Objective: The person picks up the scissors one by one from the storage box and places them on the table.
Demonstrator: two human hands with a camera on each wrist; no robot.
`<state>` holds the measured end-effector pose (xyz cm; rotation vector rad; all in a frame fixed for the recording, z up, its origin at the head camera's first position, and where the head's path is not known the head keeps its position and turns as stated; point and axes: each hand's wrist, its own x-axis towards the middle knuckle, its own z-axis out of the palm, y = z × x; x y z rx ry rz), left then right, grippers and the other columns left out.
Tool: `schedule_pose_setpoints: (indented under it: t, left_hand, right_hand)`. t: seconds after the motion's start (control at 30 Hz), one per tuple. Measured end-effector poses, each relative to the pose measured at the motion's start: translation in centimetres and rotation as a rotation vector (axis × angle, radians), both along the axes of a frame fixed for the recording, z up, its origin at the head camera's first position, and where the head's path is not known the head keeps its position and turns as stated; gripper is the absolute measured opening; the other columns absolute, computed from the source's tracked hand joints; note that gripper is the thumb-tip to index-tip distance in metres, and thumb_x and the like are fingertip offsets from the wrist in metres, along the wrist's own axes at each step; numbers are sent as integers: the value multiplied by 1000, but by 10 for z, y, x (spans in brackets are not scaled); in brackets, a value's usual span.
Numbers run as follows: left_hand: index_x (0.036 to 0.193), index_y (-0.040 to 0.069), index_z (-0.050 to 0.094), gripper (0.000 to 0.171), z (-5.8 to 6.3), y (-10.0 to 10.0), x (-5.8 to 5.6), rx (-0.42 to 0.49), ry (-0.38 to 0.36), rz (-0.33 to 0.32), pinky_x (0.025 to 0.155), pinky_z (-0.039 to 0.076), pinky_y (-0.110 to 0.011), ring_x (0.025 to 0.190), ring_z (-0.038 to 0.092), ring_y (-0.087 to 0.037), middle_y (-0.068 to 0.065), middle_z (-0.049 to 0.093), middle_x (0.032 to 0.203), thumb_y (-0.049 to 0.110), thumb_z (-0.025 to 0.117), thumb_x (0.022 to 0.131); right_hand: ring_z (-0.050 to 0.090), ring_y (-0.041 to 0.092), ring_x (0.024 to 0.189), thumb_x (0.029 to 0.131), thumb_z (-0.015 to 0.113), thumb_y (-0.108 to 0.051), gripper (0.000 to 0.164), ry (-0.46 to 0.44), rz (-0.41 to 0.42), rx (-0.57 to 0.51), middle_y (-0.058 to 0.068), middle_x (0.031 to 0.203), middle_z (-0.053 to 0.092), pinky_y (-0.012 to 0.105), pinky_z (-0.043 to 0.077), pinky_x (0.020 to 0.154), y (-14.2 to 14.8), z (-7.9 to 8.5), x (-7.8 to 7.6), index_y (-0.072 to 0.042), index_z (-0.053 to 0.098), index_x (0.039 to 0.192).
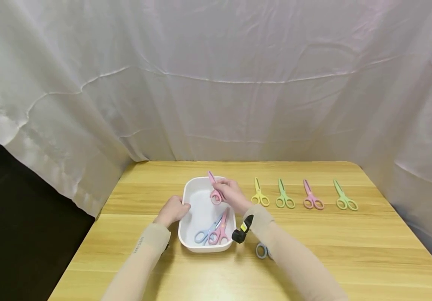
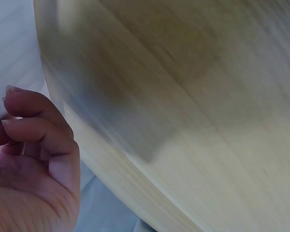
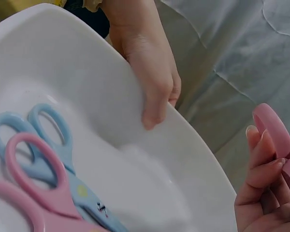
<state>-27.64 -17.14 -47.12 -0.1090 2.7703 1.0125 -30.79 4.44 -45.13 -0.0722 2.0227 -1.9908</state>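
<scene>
My left hand [image 1: 173, 210] grips the left wall of a white plastic bin [image 1: 197, 249], thumb hooked over the rim. In the left wrist view that hand [image 2: 34, 159] shows curled fingers beside the pale wall. Over the bin's far right part, my right hand [image 1: 231, 193] holds pink scissors [image 1: 216, 196] by the middle, blades pointing away and handles toward me. Its fingers show by the pink loops at the right edge of the right wrist view. Inside the bin's near end lie blue scissors [image 3: 53, 150] and another pink pair [image 3: 46, 203], overlapping.
To the right of the bin, a row runs along the wooden table [image 1: 351, 251]: yellow scissors [image 1: 259, 197], green scissors [image 1: 283, 198], darker pink scissors [image 1: 311, 198] and light green scissors [image 1: 343, 198]. Grey-blue scissors [image 1: 261, 251] are partly hidden under my right forearm. A pale curtain [image 1: 238, 117] hangs behind.
</scene>
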Motion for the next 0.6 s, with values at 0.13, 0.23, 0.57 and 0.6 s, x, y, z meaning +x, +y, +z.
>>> schedule_pose_setpoints:
  t: [0.13,0.23,0.57,0.6]
  left_hand:
    - [114,-7,65,39,3,1,3,2,-7,0,75,61,-34,86,70,-24,-18,72,103,21,56,90]
    - [114,-8,65,39,4,0,3,3,-5,-1,74,61,-34,85,70,-24,-18,72,102,21,56,90]
    - [110,-7,66,37,0,1,2,-3,-4,6,73,60,-32,84,69,-22,-16,72,99,22,55,89]
    - [110,-7,66,37,0,1,2,-2,-4,6,72,60,-32,84,69,-22,-16,72,99,21,55,89]
  right_hand:
    - [55,4,67,99,58,-21,42,22,-11,37,-5,77,59,16,47,62,11,3,3,11,57,127]
    - [54,3,66,99,58,-21,43,31,-19,61,-6,77,58,15,46,60,20,5,6,11,57,129]
    - [46,0,55,100,56,-18,44,62,-17,79,-8,68,57,13,37,50,52,1,12,14,55,129]
    - [47,0,56,100,56,-18,43,64,-13,80,-8,68,58,13,37,50,56,0,13,14,54,129]
